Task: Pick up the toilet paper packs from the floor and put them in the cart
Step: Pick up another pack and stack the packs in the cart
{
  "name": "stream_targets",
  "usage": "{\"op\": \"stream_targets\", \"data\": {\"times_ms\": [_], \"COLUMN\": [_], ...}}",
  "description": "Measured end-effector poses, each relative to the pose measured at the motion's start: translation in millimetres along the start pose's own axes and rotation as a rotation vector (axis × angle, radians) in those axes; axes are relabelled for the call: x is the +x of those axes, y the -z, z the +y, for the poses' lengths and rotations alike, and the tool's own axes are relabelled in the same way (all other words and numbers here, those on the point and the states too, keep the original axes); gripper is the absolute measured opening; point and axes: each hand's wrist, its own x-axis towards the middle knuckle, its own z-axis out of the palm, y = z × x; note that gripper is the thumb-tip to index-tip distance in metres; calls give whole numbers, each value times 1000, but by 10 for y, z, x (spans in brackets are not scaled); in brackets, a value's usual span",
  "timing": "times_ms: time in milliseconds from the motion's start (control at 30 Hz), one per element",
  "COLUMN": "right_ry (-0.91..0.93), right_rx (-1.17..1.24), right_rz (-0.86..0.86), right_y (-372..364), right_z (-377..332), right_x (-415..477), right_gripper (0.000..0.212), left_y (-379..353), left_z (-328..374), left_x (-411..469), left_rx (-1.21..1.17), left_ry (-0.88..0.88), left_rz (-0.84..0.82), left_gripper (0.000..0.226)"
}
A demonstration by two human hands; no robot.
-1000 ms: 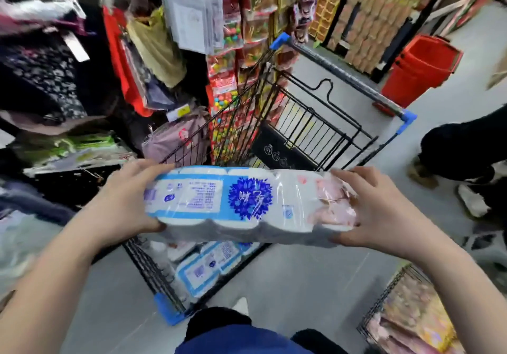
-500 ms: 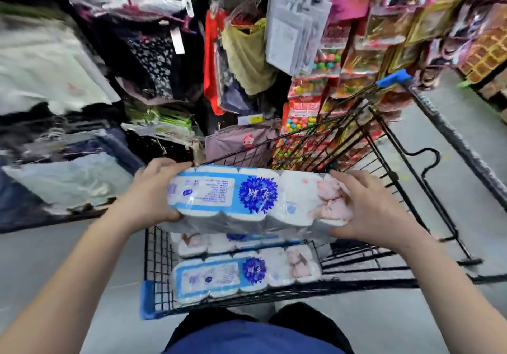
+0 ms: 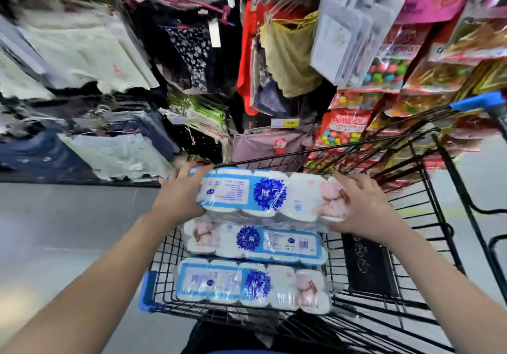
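Note:
A white and blue toilet paper pack [image 3: 270,196] hangs over the far part of the black wire cart [image 3: 428,246]. My left hand [image 3: 179,193] grips its left end and my right hand [image 3: 363,205] grips its right end. Two more toilet paper packs lie side by side on the cart's floor: the middle pack [image 3: 255,241] just below the held one, and the nearest pack [image 3: 252,283] by the cart's front rim.
Racks of hanging clothes [image 3: 90,60] and packets of sweets [image 3: 384,74] crowd the space beyond the cart. Grey floor [image 3: 63,233] spreads on the left. The cart's blue-capped handle [image 3: 477,102] rises at the right. A black panel [image 3: 367,266] lies inside the cart.
Both hands carried the pack forward and down, from above the cart's near edge to low over its far part. The view swung left and down, and both lying packs show fully.

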Motion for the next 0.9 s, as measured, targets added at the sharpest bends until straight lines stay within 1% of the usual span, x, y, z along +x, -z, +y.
{"op": "stream_targets", "data": {"times_ms": [200, 367, 567, 667, 800, 900], "right_ry": [-47, -98, -124, -120, -122, -116], "right_rx": [-4, -28, -60, -91, -125, -132], "right_rz": [-32, -56, -101, -135, -177, -183], "right_y": [-288, -583, -883, -967, -1116, -1282], "right_z": [-3, -38, -61, -65, -68, -78], "right_x": [280, 421, 554, 654, 746, 722], "right_gripper": [124, 128, 128, 125, 122, 120], "left_y": [-297, -517, -668, -758, -891, -982], "left_z": [-10, -19, -48, -74, -108, -143], "left_x": [246, 348, 451, 494, 540, 546], "left_rx": [-3, 66, 83, 95, 145, 161], "left_ry": [12, 26, 28, 36, 63, 78], "left_rz": [-15, -43, -79, -97, -184, -213], "left_gripper": [99, 101, 98, 103, 111, 111]}}
